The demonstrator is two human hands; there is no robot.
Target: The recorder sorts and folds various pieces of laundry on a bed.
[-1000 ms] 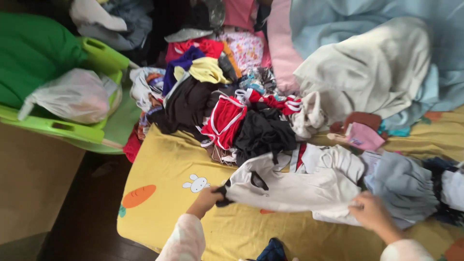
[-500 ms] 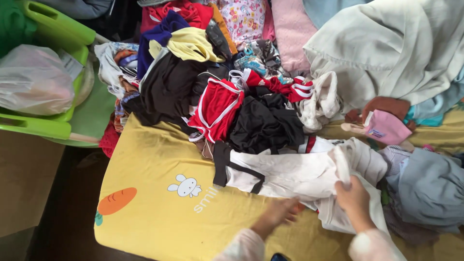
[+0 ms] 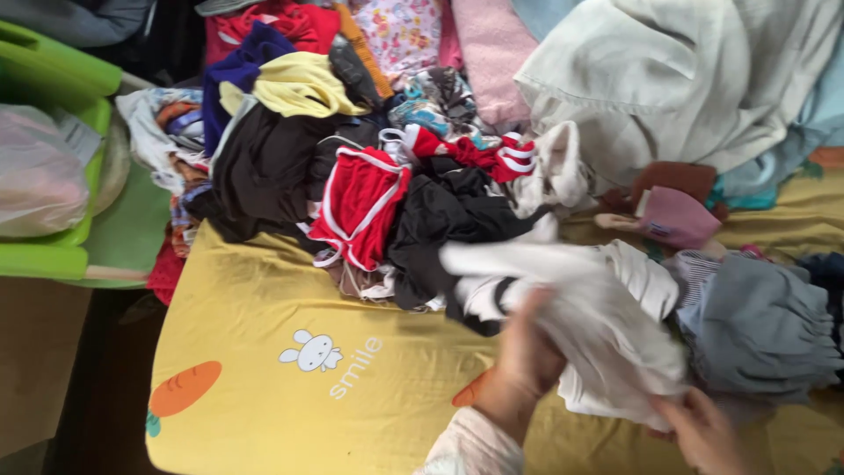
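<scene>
A white garment with black trim (image 3: 580,308) lies bunched on the yellow bed sheet (image 3: 264,308) at the lower right. My left hand (image 3: 527,352) grips its folded middle from below, blurred by motion. My right hand (image 3: 703,431) holds the garment's lower right edge near the frame's bottom. Just behind the garment is a heap of clothes: a red top with white piping (image 3: 360,207), black pieces (image 3: 448,220) and a red and white striped item (image 3: 492,154).
A grey folded garment (image 3: 756,325) lies at the right, a pink one (image 3: 677,215) behind it. A large pale blanket (image 3: 686,79) covers the far right. A green plastic basket (image 3: 61,255) holding a plastic bag (image 3: 35,176) stands at the left, past the bed's edge.
The white garment was spread flat between both hands; it is now folded over and gathered toward the right. My left hand moved right onto it, and the view shifted.
</scene>
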